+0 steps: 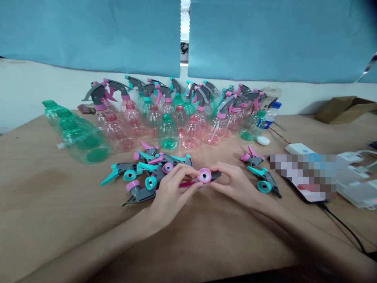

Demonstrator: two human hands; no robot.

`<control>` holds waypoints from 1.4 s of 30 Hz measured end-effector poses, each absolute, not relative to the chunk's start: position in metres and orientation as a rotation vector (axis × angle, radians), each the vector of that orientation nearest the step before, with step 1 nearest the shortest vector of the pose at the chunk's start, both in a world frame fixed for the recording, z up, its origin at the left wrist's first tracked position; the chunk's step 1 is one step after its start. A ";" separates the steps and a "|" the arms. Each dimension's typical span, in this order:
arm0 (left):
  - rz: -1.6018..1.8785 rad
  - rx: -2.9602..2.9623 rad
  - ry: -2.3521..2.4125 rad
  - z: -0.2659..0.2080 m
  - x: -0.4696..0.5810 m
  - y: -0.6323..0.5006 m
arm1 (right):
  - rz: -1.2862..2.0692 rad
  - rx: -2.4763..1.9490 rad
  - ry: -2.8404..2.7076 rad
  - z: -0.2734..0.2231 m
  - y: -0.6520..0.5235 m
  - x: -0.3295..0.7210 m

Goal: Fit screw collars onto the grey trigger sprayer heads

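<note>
Between my two hands is a grey and pink spray nozzle (pixel 204 175), its round pink collar facing me. My left hand (pixel 173 188) pinches the collar side, with the pink trigger under its fingers. Fingers of my right hand (pixel 232 182) are closed on the dark grey end of the same nozzle. Just left of my left hand lies a pile of loose nozzles (pixel 150 182), some with turquoise triggers and collars, some with pink. To the right of my right hand lie a turquoise nozzle (pixel 264 186) and a pink one (pixel 252 158).
Several pink and green bottles stand behind the pile, such as an open green bottle (pixel 168 131) and a pink bottle (pixel 218 127) with its sprayer on. Green bottles (pixel 85 143) stand at left. A phone (pixel 306 181), a cable and a power strip (pixel 357 184) lie at right, a cardboard box (pixel 343 110) behind.
</note>
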State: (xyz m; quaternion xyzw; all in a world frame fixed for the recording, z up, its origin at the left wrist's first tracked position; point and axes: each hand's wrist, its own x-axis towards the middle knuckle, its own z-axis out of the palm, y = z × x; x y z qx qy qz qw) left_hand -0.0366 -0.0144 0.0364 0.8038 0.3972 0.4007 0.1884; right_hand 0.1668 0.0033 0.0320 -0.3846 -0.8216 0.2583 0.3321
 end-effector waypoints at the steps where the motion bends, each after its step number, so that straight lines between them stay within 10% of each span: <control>1: 1.142 2.304 1.112 0.034 -0.037 -0.015 | 0.573 -1.005 -2.148 0.026 0.006 0.168; 42: 0.897 2.284 1.110 0.009 -0.035 -0.014 | 0.577 -1.003 -2.070 -0.010 0.003 0.163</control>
